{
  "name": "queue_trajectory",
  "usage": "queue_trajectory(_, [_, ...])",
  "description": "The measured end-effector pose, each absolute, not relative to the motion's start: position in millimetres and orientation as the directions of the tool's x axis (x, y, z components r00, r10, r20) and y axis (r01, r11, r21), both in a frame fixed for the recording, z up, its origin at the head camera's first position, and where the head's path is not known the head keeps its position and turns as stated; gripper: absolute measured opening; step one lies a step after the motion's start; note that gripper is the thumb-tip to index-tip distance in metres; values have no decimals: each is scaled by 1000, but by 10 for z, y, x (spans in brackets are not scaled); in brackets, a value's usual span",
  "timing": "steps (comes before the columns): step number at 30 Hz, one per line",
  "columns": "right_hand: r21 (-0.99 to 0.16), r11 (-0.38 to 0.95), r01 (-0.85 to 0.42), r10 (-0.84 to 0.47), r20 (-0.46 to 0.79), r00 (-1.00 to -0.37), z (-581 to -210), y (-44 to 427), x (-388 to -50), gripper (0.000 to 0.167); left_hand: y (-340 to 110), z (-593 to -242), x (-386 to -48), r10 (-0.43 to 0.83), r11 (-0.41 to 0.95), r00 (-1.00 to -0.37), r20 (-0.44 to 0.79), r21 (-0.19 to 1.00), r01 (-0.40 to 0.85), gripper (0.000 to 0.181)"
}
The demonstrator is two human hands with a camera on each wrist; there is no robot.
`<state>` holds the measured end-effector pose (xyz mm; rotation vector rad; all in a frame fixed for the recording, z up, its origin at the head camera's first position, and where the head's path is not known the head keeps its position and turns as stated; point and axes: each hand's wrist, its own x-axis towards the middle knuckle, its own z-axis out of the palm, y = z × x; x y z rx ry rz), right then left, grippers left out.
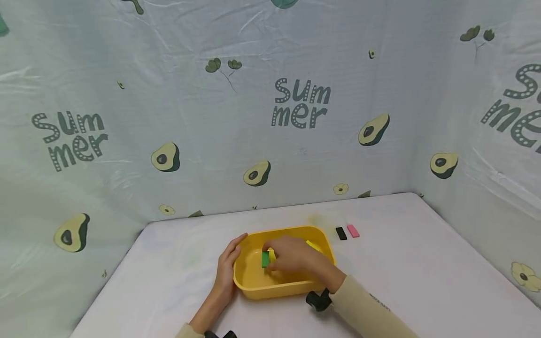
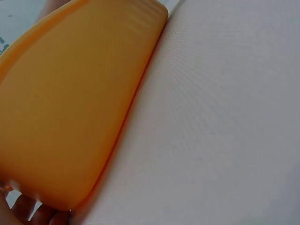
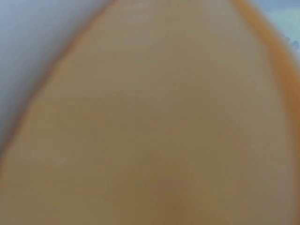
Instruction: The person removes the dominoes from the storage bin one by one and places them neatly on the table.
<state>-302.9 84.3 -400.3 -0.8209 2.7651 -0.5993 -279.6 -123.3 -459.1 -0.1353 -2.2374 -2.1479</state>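
A yellow plastic basin (image 1: 253, 293) stands on the white-covered table. My left hand (image 1: 226, 265) rests along its left outer wall with the fingers extended toward the far corner; in the left wrist view, fingertips (image 2: 44, 213) touch the basin's outside. My right hand (image 1: 291, 256) reaches down inside, pinching a small green block (image 1: 265, 259) between finger and thumb. Just beside that block a yellow block (image 1: 272, 256) shows, partly hidden by the hand. Another yellow piece (image 1: 313, 245) lies near the basin's right end. The right wrist view has only the basin's blurred wall (image 3: 154, 93).
On the table (image 1: 393, 253), beyond the basin's right end, lie a black block (image 1: 341, 233) and a pink block (image 1: 352, 230), side by side. A printed sheet (image 1: 190, 126) with avocados and lettering hangs behind and at the sides.
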Motion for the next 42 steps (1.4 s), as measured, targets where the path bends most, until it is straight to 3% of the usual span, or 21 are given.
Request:
queue_trajectory(8, [-483,689,-540,-614,6,-789,-3719,1011,-2994,42,-1275,-4602,-2781,33,42,-995,97,994,98,47])
queue_trajectory(18, [-551,656,-516,-590,53,-806,-3511,1636,-2988,42,-1280,-4634,-2745,27,30,-996,90,995,91,47])
queue_trajectory(24, [-620,638,-457,-539,64,-840,-3471,2048,-3051,43,-1300,-4651,-2753,38,24,-995,97,995,98,48])
queue_trajectory(42, [-664,681,-309,-405,11,-914,-3638,2787,-3316,51,-1285,-4670,-2794,59,27,-992,114,993,116,48])
